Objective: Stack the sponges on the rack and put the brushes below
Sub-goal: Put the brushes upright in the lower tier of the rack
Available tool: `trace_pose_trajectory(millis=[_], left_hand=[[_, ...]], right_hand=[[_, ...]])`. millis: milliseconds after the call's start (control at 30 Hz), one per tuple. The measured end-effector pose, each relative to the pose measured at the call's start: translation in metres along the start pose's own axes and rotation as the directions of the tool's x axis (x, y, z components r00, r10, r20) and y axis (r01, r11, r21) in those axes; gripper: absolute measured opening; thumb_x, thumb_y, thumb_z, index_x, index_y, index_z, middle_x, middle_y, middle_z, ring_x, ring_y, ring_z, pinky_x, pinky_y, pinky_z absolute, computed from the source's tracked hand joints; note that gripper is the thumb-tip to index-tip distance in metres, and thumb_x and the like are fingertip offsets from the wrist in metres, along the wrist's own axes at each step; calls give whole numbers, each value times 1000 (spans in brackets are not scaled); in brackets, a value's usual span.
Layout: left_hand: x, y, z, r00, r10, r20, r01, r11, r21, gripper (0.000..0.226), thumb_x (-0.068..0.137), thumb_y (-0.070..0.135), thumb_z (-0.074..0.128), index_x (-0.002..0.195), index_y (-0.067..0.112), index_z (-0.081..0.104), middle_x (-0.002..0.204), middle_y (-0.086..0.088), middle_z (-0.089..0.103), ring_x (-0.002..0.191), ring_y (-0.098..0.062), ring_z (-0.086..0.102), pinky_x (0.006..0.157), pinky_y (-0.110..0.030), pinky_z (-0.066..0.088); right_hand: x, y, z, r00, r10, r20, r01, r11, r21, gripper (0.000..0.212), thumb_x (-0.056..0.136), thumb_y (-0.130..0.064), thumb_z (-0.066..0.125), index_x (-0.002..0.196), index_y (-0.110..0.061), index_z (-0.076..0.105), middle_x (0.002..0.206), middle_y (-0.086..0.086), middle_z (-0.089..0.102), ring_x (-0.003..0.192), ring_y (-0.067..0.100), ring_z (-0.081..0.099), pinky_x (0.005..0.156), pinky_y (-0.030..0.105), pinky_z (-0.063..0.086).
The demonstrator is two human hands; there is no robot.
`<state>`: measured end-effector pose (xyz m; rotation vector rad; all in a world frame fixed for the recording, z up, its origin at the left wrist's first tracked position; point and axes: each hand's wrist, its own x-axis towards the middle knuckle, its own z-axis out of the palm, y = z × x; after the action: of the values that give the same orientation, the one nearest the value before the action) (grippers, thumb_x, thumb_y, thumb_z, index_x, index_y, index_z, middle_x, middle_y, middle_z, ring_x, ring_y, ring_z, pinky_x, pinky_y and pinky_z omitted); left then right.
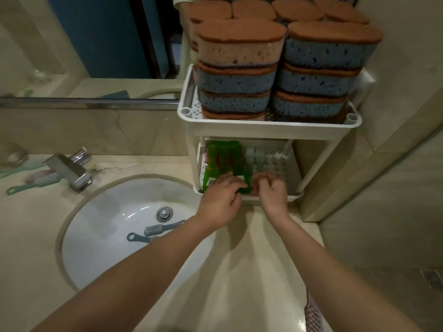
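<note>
A white two-tier rack [268,129] stands on the counter to the right of the sink. Two stacks of blue and pink sponges with brown tops [278,68] fill its upper shelf. On the lower shelf lie green brushes [224,161] and a white brush [255,156]. My left hand [221,195] rests on the near end of the green brushes, fingers curled over them. My right hand [271,190] is at the shelf's front edge beside them, fingers curled; what it holds is hidden.
A grey brush [163,228] and a blue-grey handle [139,237] lie in the white sink [100,224]. Teal brushes [31,184] lie left of the chrome tap [69,171]. A pink brush [312,312] lies at the counter's near right edge. A mirror is behind.
</note>
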<state>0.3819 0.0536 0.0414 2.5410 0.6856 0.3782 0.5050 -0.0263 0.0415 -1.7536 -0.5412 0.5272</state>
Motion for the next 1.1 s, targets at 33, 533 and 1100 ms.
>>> trace_pose_trajectory(millis=[33, 533, 1100], left_hand=[[-11, -3, -3, 1000, 0, -28, -1, 999, -38, 34, 93, 15, 51, 124, 20, 64, 128, 1, 60, 129, -18, 45, 105, -38, 40], [-131, -107, -82, 828, -510, -233, 448, 851, -273, 23, 91, 21, 49, 90, 38, 65, 92, 18, 64, 76, -2, 58, 67, -22, 47], [-235, -332, -227, 638, -689, -345, 578, 724, -376, 23, 90, 17, 52, 87, 36, 65, 92, 21, 64, 79, -1, 58, 72, -26, 48]], right_hand=[[-9, -1, 6, 1000, -1, 7, 1, 1000, 5, 26, 94, -6, 44, 81, -15, 65, 79, 6, 66, 76, 21, 63, 75, 39, 52], [-93, -29, 154, 916, -52, 399, 47, 999, 21, 19, 92, -4, 50, 89, -13, 67, 72, 7, 65, 61, 9, 61, 57, 17, 48], [-146, -93, 438, 761, 56, 647, -21, 998, -62, 17, 89, -9, 56, 100, -19, 64, 90, 4, 69, 86, 16, 64, 78, 31, 52]])
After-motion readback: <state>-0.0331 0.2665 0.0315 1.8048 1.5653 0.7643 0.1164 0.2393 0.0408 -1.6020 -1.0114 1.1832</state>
